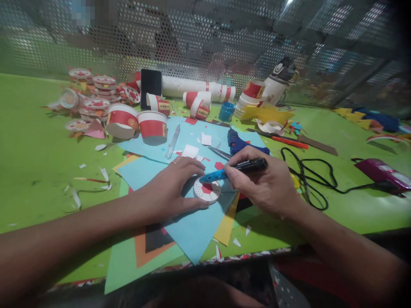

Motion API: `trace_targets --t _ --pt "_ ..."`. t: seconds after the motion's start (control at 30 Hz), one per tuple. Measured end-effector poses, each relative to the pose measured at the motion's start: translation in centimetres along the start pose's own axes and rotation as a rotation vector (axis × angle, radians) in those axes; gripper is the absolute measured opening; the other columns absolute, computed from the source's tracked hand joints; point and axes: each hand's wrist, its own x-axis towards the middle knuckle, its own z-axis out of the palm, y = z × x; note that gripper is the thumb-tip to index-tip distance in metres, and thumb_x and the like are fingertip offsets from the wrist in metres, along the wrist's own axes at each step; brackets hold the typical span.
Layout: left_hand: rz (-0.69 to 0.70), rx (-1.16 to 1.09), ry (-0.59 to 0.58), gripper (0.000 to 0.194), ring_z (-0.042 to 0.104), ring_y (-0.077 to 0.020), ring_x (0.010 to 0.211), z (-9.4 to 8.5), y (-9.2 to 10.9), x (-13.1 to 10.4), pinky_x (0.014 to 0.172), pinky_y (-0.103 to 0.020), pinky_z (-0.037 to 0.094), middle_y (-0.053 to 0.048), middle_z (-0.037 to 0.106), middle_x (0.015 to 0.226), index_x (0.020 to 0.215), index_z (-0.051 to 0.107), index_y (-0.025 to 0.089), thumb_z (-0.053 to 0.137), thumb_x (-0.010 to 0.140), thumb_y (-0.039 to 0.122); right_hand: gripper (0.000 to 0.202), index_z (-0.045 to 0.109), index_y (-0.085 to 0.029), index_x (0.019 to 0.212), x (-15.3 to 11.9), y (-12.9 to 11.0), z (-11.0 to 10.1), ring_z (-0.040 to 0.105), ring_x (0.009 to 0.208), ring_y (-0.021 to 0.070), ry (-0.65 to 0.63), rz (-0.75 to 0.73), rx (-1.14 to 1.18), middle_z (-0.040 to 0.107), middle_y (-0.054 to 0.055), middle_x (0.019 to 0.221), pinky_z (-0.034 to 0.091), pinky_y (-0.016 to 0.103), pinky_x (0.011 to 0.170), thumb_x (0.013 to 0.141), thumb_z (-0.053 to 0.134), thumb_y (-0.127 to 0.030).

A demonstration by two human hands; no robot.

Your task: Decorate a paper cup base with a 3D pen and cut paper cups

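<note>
1. A small white disc with a red centre is held flat on the blue paper, in front of the person and between the two hands.
2. The disc is gripped at its edge by the left hand, with the thumb at the near side and the fingers curved around the far left side. That part of the rim is partly covered, and the exact contact of each fingertip cannot be made out.
3. A pen, blue at the front and black at the back, is pinched narrowly by the right hand. Its tip is brought to the upper left of the disc; whether the surface is touched cannot be told. Small marks can be seen there, but they are too fine to be read.
4. A blue glue gun is partly hidden behind the right hand, as is the rear of a grey pointed tool.
5. Red-and-white paper cups are set beyond the paper, and decorated discs are heaped at the far left, overlapped and blurred.
6. A dark phone is propped upright, its lower part covered by a cup.
7. A black cord is looped at the right, beside a purple device.
8. Both forearms are cut off by the frame.
</note>
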Motion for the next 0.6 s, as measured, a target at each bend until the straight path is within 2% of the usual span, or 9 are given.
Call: trace_targets --t 0.2,0.43,0.5,0.6 --pt "-0.074 -0.011 -0.067 0.058 0.049 -0.0298 0.121 -0.5 0.73 -0.01 0.102 -0.047 0.042 -0.017 0.054 0.127 0.123 0.055 0.01 0.073 0.077 0.041 0.01 0.057 -0.018 0.072 0.2 0.24 0.17 0.05 0.046 0.0081 0.01 0.071 0.06 0.055 -0.005 0.055 0.041 0.02 0.043 0.081 0.061 -0.02" --pt "-0.065 -0.041 -0.093 0.05 0.049 -0.0275 0.122 -0.6 0.42 -0.01 0.104 -0.044 0.042 -0.015 0.053 0.127 0.121 0.057 0.012 0.07 0.081 0.038 0.012 0.057 -0.018 0.071 -0.06 0.14 0.33 0.05 0.044 0.0091 0.049 0.071 0.036 0.055 -0.004 0.052 0.041 0.022 0.042 0.081 0.061 -0.022" --pt "-0.063 -0.036 -0.081 0.051 0.049 -0.0276 0.122 -0.43 0.16 0.02 0.104 -0.044 0.042 -0.015 0.054 0.126 0.12 0.058 0.012 0.072 0.079 0.04 0.011 0.058 -0.018 0.072 -0.1 0.11 0.36 0.052 0.045 0.0099 0.082 0.084 0.057 0.055 -0.004 0.053 0.043 0.023 0.044 0.081 0.062 -0.023" --pt "-0.049 -0.03 -0.063 0.052 0.049 -0.0278 0.122 -0.25 -0.04 0.08 0.103 -0.044 0.043 -0.015 0.055 0.125 0.117 0.059 0.012 0.074 0.077 0.041 0.013 0.057 -0.019 0.07 -0.1 0.01 0.36 0.053 0.045 0.0103 0.199 0.099 0.07 0.055 -0.004 0.053 0.045 0.024 0.045 0.081 0.063 -0.024"
